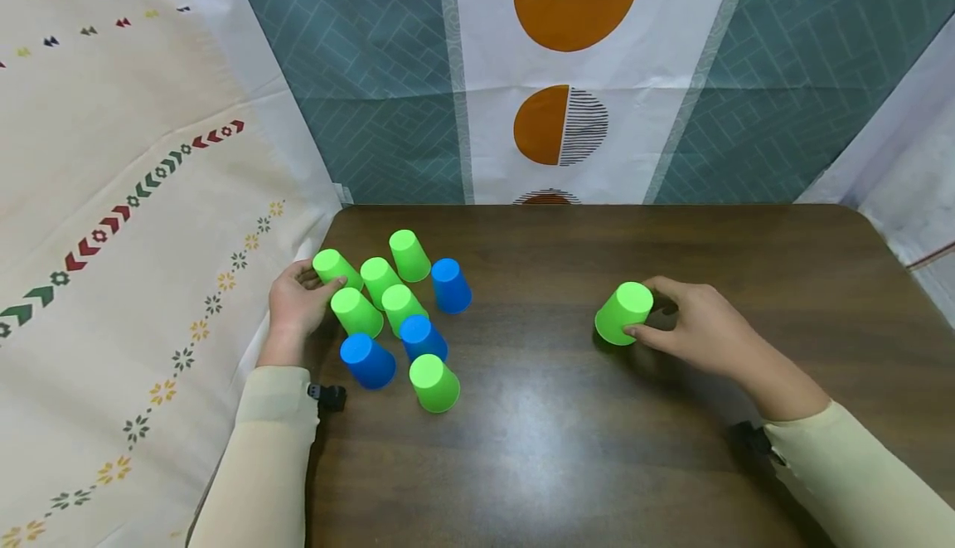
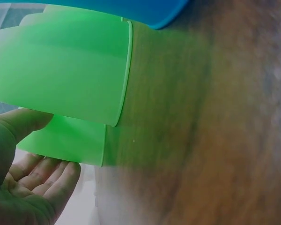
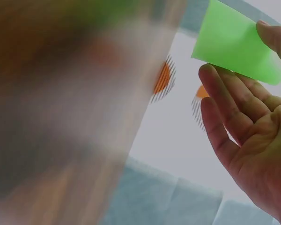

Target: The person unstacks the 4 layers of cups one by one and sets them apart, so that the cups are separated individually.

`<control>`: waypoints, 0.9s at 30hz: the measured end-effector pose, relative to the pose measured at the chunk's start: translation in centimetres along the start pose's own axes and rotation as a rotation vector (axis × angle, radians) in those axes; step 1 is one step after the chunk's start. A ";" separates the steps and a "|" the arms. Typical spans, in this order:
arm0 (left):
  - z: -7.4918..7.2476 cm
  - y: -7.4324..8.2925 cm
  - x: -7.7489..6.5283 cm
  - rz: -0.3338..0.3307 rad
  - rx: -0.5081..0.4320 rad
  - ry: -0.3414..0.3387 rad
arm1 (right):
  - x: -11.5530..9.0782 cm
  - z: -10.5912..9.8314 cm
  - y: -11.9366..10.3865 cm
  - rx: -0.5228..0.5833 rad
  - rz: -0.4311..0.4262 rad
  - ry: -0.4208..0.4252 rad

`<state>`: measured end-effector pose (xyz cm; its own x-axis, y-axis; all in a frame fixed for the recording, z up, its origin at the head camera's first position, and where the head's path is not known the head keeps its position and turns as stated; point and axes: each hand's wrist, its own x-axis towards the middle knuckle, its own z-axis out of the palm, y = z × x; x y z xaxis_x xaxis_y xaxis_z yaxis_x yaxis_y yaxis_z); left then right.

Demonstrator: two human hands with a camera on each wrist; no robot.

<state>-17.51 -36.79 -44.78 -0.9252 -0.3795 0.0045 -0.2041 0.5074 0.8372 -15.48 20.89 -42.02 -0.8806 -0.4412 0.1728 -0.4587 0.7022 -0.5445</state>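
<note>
My right hand holds an upside-down green cup between thumb and fingers, on the right half of the table. In the right wrist view this cup looks raised off the tabletop. At the table's left edge, my left hand has its thumb and fingers on either side of the leftmost green cup. Beside it in the left wrist view, a nearer green cup partly covers that cup. Close by stand more upside-down green cups, such as the front one.
Among the green cups stand 3 blue cups: one at the back, one mid-group and one at the front left. The brown wooden table meets a patterned cloth at the back and a white cloth at the left.
</note>
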 end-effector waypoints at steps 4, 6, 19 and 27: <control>0.1 0.0 0.1 0.006 -0.004 0.006 | 1.8 1.0 -2.2 0.038 -0.015 -0.036; 0.1 0.1 0.1 0.011 -0.009 0.009 | 2.8 1.7 -3.2 0.048 -0.038 -0.062; 0.0 -0.4 0.2 0.014 0.009 0.018 | 8.6 7.0 -7.6 0.132 -0.120 -0.170; 0.0 -0.2 0.0 0.010 0.020 0.012 | 10.5 8.6 -9.0 0.111 -0.133 -0.196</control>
<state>-17.49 -36.89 -44.93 -0.9233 -0.3835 0.0196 -0.2012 0.5266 0.8260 -19.60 5.11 -42.33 -0.7685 -0.6332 0.0921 -0.5437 0.5702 -0.6159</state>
